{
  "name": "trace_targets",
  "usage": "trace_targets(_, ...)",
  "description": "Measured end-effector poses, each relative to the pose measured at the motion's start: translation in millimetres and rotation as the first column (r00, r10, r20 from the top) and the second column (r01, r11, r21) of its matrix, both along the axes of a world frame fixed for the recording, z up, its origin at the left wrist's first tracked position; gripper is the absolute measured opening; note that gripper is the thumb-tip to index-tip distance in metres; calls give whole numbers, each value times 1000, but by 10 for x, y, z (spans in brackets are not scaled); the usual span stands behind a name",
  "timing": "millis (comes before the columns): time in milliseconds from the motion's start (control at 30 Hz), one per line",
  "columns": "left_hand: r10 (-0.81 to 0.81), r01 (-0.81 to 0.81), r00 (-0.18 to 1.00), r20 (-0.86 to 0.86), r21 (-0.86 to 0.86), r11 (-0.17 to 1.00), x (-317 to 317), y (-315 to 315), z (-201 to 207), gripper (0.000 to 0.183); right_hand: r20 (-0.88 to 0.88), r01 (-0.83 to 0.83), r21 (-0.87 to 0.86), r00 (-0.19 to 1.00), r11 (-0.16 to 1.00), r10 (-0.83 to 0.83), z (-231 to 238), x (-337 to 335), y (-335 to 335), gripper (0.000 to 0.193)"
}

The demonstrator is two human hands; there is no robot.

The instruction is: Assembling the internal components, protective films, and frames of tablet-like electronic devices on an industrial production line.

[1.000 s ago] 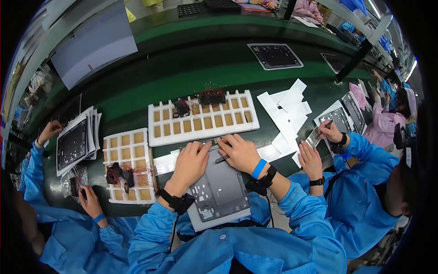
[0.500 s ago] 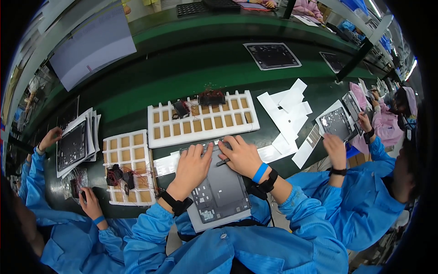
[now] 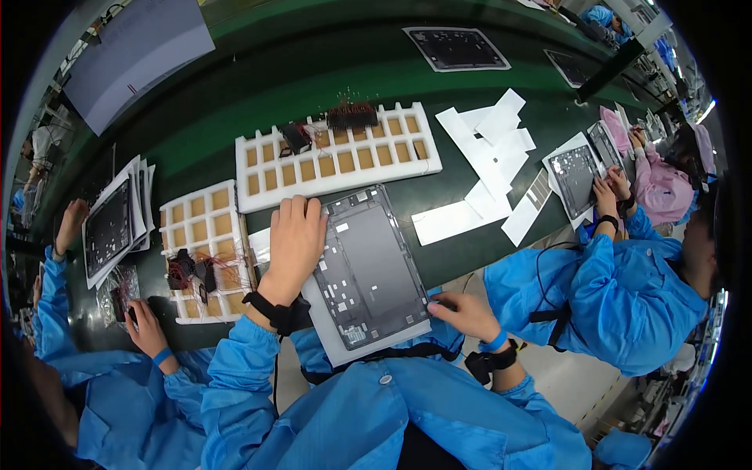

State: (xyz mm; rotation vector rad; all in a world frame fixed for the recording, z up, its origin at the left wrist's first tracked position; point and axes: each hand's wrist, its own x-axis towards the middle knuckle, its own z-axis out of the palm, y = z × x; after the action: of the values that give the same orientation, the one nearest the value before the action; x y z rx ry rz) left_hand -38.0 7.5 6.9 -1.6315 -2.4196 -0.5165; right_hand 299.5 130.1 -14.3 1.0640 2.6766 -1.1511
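A dark grey tablet back housing (image 3: 368, 266), inner side up with small white stickers, lies tilted across a pale sheet (image 3: 323, 327) at the table's near edge, partly over my lap. My left hand (image 3: 294, 244) grips its upper left side, fingers together and thumb side against the housing. At the lower right corner my right hand (image 3: 468, 315) pinches the edge, the thumb on top and the other fingers curled and partly hidden. Just beyond stands a long white foam tray (image 3: 329, 188) holding black wired parts (image 3: 352, 117).
A second foam tray (image 3: 243, 235) with wired parts (image 3: 188, 272) stands left. White strips (image 3: 501, 168) lie to the right, another housing (image 3: 458, 48) farther back. Co-workers' hands work at a left housing stack (image 3: 110, 227) and a right housing (image 3: 576, 178).
My right hand has left the top edge and moved down to the lower right corner; the small black piece near its fingers no longer shows. My left hand shifted to the upper left side.
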Motion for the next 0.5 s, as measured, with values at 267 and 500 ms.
trace_targets(267,62,-62,998,23,31,998,-28,-24,-154,20,-40,151,-834,943,530,-330,-188,13,-247,29)
trace_targets(500,5,-49,972,233,181,982,-75,-149,258,26,-87,114,-840,937,530,-339,58,108,-93,25)
